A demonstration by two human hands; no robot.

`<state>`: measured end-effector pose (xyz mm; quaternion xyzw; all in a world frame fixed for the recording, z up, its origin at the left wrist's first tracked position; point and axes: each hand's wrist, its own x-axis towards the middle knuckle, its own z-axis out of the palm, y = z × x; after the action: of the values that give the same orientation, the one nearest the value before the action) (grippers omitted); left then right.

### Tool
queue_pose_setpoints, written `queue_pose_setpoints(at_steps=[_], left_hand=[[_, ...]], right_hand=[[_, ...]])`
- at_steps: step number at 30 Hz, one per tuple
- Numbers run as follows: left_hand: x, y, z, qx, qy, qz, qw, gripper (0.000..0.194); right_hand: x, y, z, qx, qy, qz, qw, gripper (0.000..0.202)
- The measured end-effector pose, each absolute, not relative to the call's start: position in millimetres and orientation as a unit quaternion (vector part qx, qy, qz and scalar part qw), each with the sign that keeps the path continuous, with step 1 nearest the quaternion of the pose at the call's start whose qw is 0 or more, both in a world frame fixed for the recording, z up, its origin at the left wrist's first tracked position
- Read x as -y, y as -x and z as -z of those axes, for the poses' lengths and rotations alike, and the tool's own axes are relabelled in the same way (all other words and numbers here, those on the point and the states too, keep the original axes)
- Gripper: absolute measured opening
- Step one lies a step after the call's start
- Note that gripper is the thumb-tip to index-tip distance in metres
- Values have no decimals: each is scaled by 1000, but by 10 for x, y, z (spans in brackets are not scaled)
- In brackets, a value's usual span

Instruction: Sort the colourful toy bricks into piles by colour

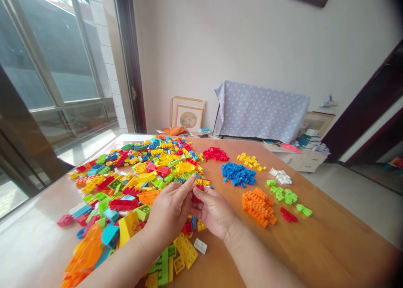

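Note:
My left hand (171, 204) and my right hand (215, 210) meet above the front right part of a large mixed pile of toy bricks (145, 179). Between the fingertips is a small red brick (197, 192), pinched by my right thumb and fingers. My left fingers press against its other side, and their tips are partly hidden. Just below the hands lie a white brick (200, 246) and a yellow studded plate (186, 251).
Sorted groups lie on the wooden table (315, 246): red (215, 154), yellow (251, 161), blue (238, 174), orange (259, 207), white (281, 176) and light green (286, 195) bricks, plus a separate red piece (288, 215). A dotted cloth (261, 111) hangs behind.

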<state>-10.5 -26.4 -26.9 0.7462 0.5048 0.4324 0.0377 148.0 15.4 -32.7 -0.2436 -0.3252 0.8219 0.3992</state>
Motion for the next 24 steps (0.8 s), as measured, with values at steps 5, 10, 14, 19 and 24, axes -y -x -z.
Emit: queue_pose_setpoints(at_steps=[5, 10, 14, 19, 24], left_hand=[[282, 92, 251, -506, -757, -412, 40, 57], [280, 116, 203, -496, -762, -417, 12, 56], [275, 159, 150, -492, -762, -419, -34, 46], [271, 226, 81, -476, -766, -421, -99, 34], [268, 285, 18, -458, -764, -439, -116, 29]], right_hand=[[-210, -1545, 300, 361, 259, -808, 387, 37], [-347, -1689, 226, 367, 326, -758, 430, 39], [-408, -1897, 47, 408, 332, -687, 502, 40], [-405, -2419, -108, 506, 420, -472, 587, 37], [-323, -3462, 262, 542, 644, -149, 519, 31]])
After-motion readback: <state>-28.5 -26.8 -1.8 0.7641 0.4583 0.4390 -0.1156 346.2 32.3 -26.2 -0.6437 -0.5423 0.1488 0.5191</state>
